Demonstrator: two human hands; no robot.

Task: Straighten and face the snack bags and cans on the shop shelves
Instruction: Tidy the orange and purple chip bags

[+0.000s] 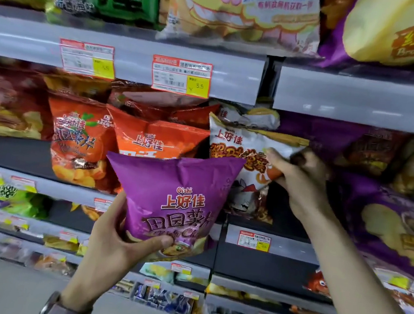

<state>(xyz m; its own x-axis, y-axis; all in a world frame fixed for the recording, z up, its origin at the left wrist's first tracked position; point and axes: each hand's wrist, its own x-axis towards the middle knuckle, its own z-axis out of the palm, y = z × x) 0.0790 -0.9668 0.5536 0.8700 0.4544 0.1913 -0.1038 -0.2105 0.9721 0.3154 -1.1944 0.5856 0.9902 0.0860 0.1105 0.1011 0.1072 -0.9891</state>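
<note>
Out in front of the middle shelf (41,184), the purple bag (177,200) is held up by the left hand (117,239). It is gripped at its lower corner, fingers curled behind and thumb pressed across the front, label facing out. Behind it and to the right, the white bag (241,148) is gripped along its right edge by the right hand (299,178), upright beside two orange bags (82,146). Its lower left is overlapped by the purple bag's top corner.
</note>
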